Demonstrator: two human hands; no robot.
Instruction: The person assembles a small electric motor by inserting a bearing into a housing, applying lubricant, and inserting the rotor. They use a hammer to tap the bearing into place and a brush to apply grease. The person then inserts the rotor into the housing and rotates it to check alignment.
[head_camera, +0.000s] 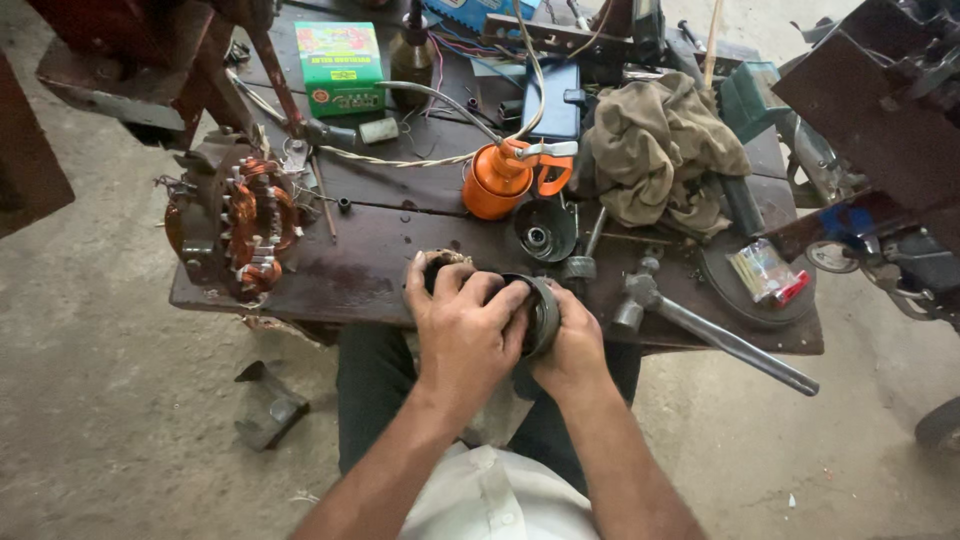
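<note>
1. A copper-wound stator (240, 225) sits at the left edge of a dark, oil-stained worktop (360, 275), partly overhanging it; a scrap of grey metal (265, 405) lies on the concrete floor below.
2. Further back, a green and red carton (340, 65) rests flat near the worktop's far left side.
3. The left hand (462, 325) reaches in from below, forearm angled up and to the right, fingers curled over the top of a round dark metal housing (540, 312) at the worktop's near edge.
4. The right hand (572, 345) cups the same housing from the right and underneath, wrist bent inward; both hands are pressed together and clamped on the part, which is tilted on edge.
5. Just behind them stands an orange oil can (500, 180) with a white trigger, a dark cup-shaped part (545, 232) beside it.
6. A crumpled khaki rag (660, 150) lies heaped to the right.
7. A steel hammer (700, 330) lies across the near right corner, its handle jutting past the edge.
</note>
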